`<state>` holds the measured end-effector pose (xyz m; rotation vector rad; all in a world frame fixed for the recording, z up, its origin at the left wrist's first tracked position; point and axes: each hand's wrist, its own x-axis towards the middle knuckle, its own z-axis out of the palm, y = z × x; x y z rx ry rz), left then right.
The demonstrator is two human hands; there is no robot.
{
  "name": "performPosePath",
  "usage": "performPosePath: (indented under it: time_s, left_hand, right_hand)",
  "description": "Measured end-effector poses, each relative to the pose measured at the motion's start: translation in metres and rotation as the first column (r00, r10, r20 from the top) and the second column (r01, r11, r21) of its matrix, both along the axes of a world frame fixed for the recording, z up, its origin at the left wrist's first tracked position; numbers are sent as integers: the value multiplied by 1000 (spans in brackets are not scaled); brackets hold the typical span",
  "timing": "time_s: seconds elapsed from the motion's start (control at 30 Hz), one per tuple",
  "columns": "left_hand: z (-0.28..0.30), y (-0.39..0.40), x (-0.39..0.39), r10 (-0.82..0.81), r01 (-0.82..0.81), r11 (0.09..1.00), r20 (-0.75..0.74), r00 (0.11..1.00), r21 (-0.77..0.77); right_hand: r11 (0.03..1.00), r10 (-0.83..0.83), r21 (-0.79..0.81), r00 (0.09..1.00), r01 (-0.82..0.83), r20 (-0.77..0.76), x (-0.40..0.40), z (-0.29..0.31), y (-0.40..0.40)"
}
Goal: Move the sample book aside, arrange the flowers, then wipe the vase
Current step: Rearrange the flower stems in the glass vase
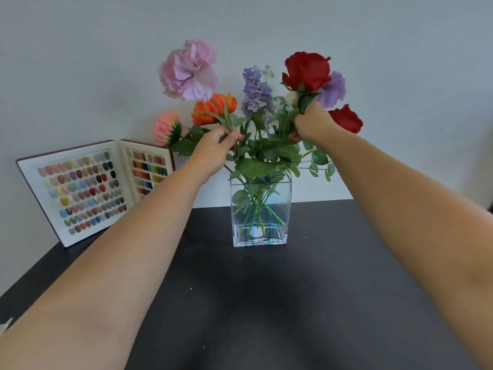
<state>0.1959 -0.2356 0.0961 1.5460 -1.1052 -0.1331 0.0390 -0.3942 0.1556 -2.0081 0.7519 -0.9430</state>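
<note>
A clear square glass vase (260, 231) stands on the black table (293, 303), holding several artificial flowers. My left hand (213, 150) pinches the stem of the pink carnation (189, 72) just below the orange flower (213, 108). My right hand (313, 124) grips the stem of the tall red rose (306, 70). A second red rose (345, 118) pokes out to the right of that hand. Purple lavender (256, 89) rises in the middle. The sample book (88, 188) stands open against the wall at the left, showing rows of coloured nail samples.
A pale wall runs behind the table. A peach flower (166, 128) leans out left toward the sample book. A pale scrap (5, 325) shows at the left edge of the frame. Both forearms stretch across the table's front.
</note>
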Motion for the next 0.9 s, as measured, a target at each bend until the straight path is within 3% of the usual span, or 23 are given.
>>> performPosePath:
  time_s: [0.07, 0.2, 0.5, 0.63, 0.8, 0.9]
  left_hand:
    - [4, -2, 1, -10, 7, 998, 43, 999, 59]
    - [5, -3, 1, -44, 15, 985, 171, 984, 171]
    - [-6, -10, 5, 14, -146, 946, 412, 911, 291]
    - [-6, -10, 5, 56, -210, 924, 428, 902, 321]
    - [-1, -2, 3, 106, -310, 898, 530, 841, 312]
    - [2, 4, 5, 179, -330, 916, 504, 845, 229]
  right_hand:
    - [999, -37, 20, 999, 37, -1, 5, 1, 6]
    - [983, -88, -173, 990, 69, -107, 14, -5, 9]
    - [994, -40, -109, 982, 20, -183, 15, -27, 8]
    - [993, -28, -118, 980, 5, -198, 11, -31, 9]
    - [959, -117, -283, 916, 3, -384, 0, -13, 11]
    - [952, -146, -304, 937, 46, -317, -6, -6, 10]
